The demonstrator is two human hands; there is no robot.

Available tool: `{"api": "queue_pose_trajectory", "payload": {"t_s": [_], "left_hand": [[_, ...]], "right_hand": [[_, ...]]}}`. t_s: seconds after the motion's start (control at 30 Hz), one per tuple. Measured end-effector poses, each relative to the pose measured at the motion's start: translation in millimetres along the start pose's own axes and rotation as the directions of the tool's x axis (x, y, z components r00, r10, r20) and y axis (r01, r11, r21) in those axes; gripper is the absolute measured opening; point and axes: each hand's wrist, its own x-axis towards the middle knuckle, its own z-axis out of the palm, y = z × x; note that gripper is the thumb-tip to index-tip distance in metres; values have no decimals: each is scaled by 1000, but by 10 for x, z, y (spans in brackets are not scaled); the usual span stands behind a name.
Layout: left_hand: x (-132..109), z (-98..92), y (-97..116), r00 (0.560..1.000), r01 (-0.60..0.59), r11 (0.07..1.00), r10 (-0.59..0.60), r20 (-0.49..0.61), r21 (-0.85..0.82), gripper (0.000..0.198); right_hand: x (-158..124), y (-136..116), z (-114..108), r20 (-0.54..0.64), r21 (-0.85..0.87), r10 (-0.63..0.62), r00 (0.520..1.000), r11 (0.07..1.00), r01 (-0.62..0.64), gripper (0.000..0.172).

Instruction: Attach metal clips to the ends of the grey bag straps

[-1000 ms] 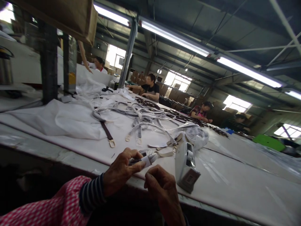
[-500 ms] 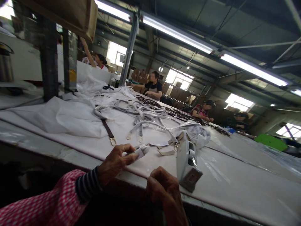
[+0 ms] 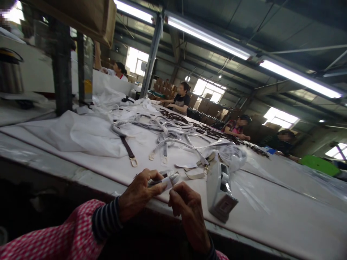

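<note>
My left hand [image 3: 143,193] grips a small grey-white wrapped bundle [image 3: 171,178] just above the front edge of the table, thumb and fingers closed round it. Close to the bundle's right end, my right hand [image 3: 188,206] has its fingers curled and pinched together; anything between them is too small to make out. A grey tape dispenser [image 3: 222,193] stands on the tabletop to the right of that hand. Beyond the bundle lie a dark brown strap [image 3: 127,146] with a gold clasp and a pale strap piece [image 3: 196,175].
Tangled plastic-wrapped straps [image 3: 165,131] spread over the white table [image 3: 284,213]. Clear plastic bags [image 3: 233,155] are heaped behind the dispenser, and a white sheet [image 3: 78,135] is bunched at left. Co-workers [image 3: 181,101] sit along the far side. A dark post [image 3: 61,68] rises at left.
My right hand has moved up and closer to the bundle in my left hand. The left hand keeps its grip. The view has shifted slightly.
</note>
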Motion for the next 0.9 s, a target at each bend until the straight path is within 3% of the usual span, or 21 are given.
{"api": "queue_pose_trajectory", "payload": {"t_s": [0.43,0.67,0.77,0.9], "left_hand": [[-39,2,86,999,-28,998,29,-14,63,36],[-69,-31,159,996,-83,988,85,-5,133,32],[-63,-77,168,998,-60,995,57,37,79,33],[-54,-88,173,990,17,990,4,144,-140,37]], "right_hand": [[131,18,58,-81,101,22,996,995,-14,45],[132,77,76,17,172,9,1000,985,-12,40],[160,173,123,-27,165,-10,1000,986,15,38],[198,262,197,-48,262,-40,998,964,51,38]]}}
